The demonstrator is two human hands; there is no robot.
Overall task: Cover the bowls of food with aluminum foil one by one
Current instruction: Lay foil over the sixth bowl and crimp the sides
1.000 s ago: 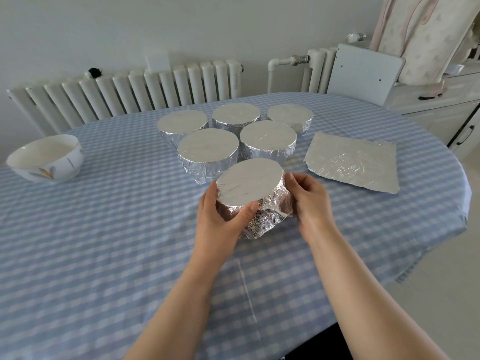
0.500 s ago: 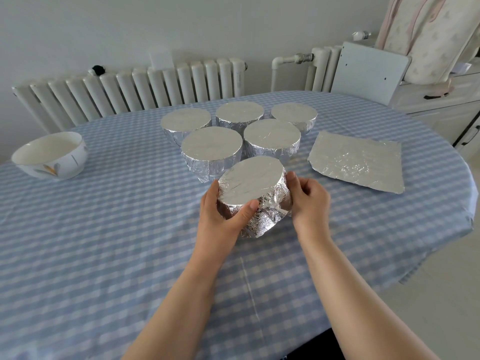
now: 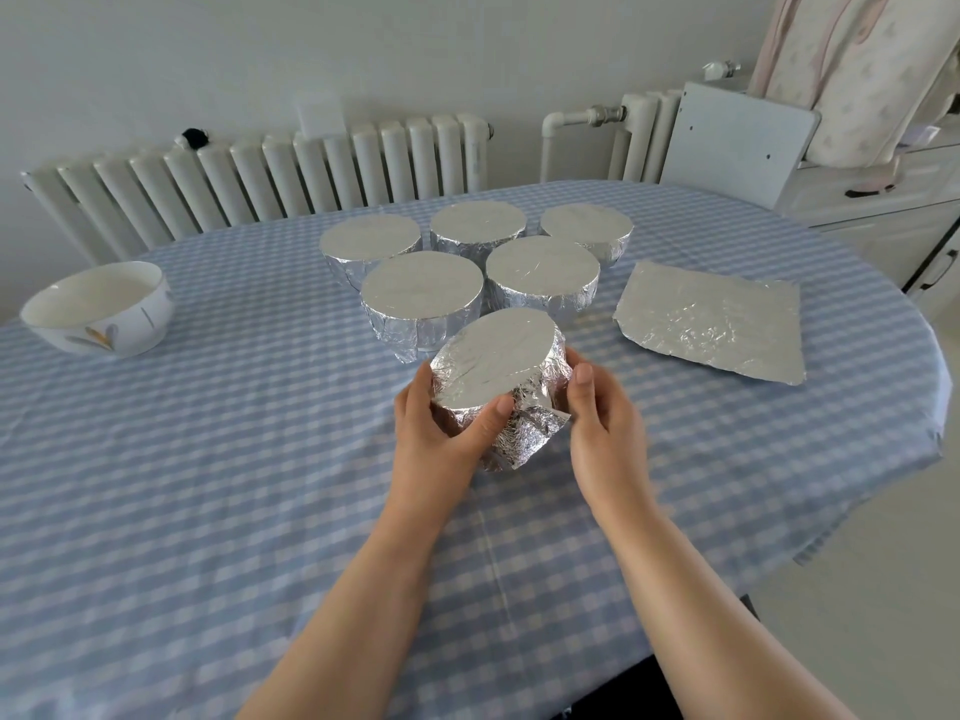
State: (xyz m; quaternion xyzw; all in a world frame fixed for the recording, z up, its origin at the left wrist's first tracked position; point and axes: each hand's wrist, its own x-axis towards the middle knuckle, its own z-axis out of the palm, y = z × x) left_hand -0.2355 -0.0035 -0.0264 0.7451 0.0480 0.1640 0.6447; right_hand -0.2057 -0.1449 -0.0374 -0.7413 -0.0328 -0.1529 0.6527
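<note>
Centre of frame: foil-wrapped bowl [image 3: 498, 374], tilted, top smooth, sides crumpled, loose flap lower right. Left hand [image 3: 441, 433] grips its side; right hand [image 3: 597, 407], fingers relaxed, touches it. No legible writing.

A home dining room is indicated: checked tablecloth [image 3: 208, 485], white radiator [image 3: 260, 179], cabinet [image 3: 872, 220], wall socket [image 3: 319, 116].

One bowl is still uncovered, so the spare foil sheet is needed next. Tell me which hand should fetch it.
Right. The foil sheet lies on the table's right side, nearest the right hand, which only touches the wrapped bowl. The left hand grips that bowl and would have to cross over.
</note>
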